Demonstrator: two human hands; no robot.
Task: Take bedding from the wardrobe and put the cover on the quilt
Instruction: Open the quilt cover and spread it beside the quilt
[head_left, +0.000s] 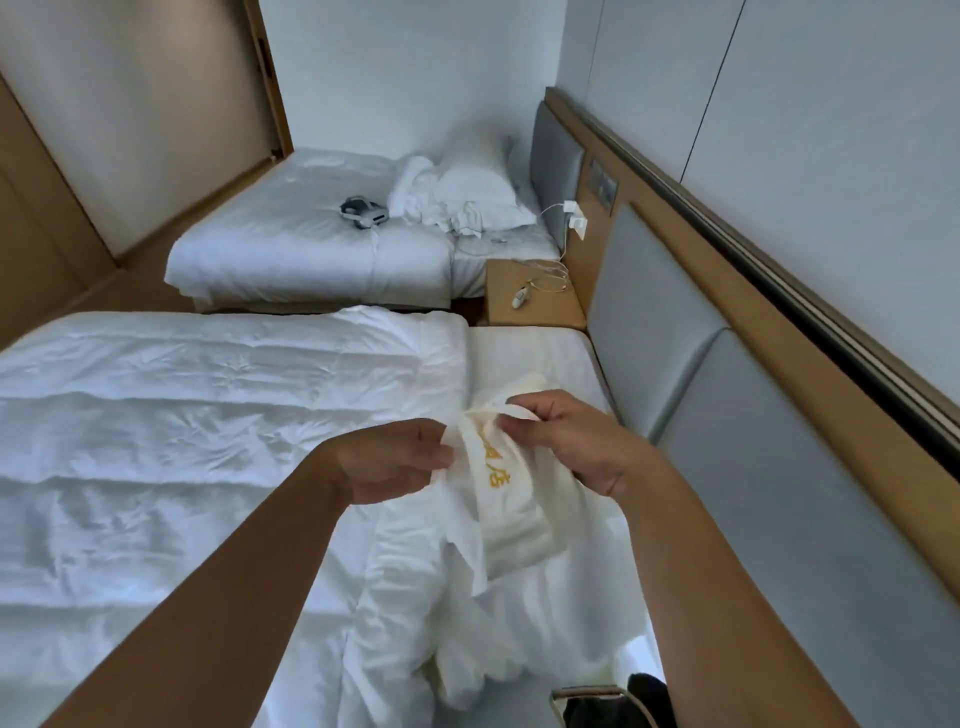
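Just above the near bed (545, 358), my left hand (400, 457) and right hand (576, 447) each pinch the top edge of a white fabric cover with yellow embroidered characters (511, 525). Its remainder lies crumpled below, beside the white padded quilt (208, 441) spread flat on my left.

Stitched in yellow thread on the white cover (514, 519), running downward: Chinese characters. Lowest legible as 店. Upper ones lost in folds, unreadable.
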